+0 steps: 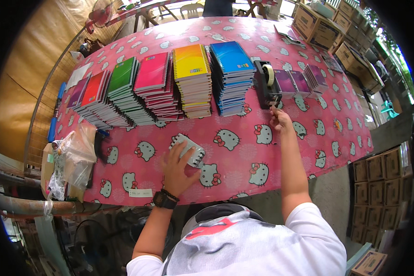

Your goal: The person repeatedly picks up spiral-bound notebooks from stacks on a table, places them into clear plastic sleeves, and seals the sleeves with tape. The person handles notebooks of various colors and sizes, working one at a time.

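Note:
On the near middle of the table lies a small white-backed spiral notebook pack (188, 153), with black wire coils along its edge. My left hand (179, 172) grips it from above, fingers across the top and thumb at the near side. My right hand (280, 120) is closed in a pinch at the near end of a black tape dispenser (265, 85), where the tape comes off. A roll of pale tape (268, 75) sits in the dispenser. The strip between my fingertips is too small to see clearly.
Stacks of spiral notebooks run across the table: red (94, 88), green (123, 76), pink (152, 71), yellow (189, 62) and blue (232, 57). Purple notebook packs (300, 81) lie right of the dispenser. Clear plastic bags (78, 152) are at the left edge. Cartons (315, 27) stand far right.

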{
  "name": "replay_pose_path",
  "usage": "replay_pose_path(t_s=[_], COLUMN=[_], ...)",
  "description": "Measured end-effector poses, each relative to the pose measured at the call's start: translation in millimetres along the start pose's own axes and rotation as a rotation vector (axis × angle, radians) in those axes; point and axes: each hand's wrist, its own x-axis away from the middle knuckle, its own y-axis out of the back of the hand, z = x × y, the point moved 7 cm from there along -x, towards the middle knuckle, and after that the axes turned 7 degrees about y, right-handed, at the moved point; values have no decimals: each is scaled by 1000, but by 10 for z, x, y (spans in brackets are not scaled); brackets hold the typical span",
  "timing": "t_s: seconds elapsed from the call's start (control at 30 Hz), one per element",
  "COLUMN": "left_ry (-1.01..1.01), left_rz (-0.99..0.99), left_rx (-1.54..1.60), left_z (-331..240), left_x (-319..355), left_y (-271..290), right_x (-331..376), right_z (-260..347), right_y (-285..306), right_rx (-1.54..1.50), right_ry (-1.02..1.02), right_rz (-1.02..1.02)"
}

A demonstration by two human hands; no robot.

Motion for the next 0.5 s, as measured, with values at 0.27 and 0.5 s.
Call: replay_pose_path(t_s=[0.27, 0.5], left_ry=[25, -1], left_rz=[77, 157], left_rx=[-135, -160], left_z=[44, 12], left_x=[14, -34], left_y=[58, 120], right_x=[1516, 1897], right_z=[210, -181], right_y=[-2175, -3087], right_rx=[644, 1669], right_ry=[258, 665], right_rz=[1093, 1360])
